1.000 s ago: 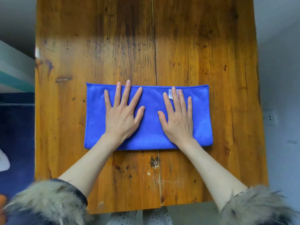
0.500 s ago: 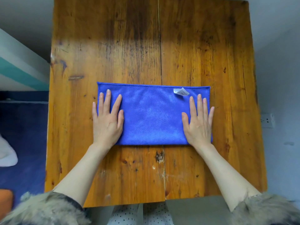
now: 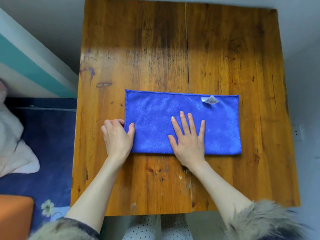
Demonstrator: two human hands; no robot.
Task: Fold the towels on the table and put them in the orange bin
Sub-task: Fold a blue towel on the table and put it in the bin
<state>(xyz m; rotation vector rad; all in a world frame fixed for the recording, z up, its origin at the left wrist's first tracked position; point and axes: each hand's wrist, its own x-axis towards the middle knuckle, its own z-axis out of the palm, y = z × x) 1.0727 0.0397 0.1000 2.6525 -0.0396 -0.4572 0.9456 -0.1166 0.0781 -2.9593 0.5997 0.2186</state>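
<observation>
Broadly, the scarred wooden plank table is carrying a fuzzy blue microfiber towel, folded into a long rectangle. At nine o'clock the left hand is pinching its short edge; the right hand is pressing flat, fingers spread wide. A smooth orange bin is sitting at eight o'clock.

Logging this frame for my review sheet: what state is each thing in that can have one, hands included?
Blue microfibre towel: folded into a long rectangle, flat on the wooden table, white label showing at its far edge.
Left hand: pinches the towel's left edge, thumb on top.
Right hand: flat, fingers spread, pressing on the towel's middle.
Orange bin: on the floor at lower left, only a corner visible, contents unseen.
</observation>
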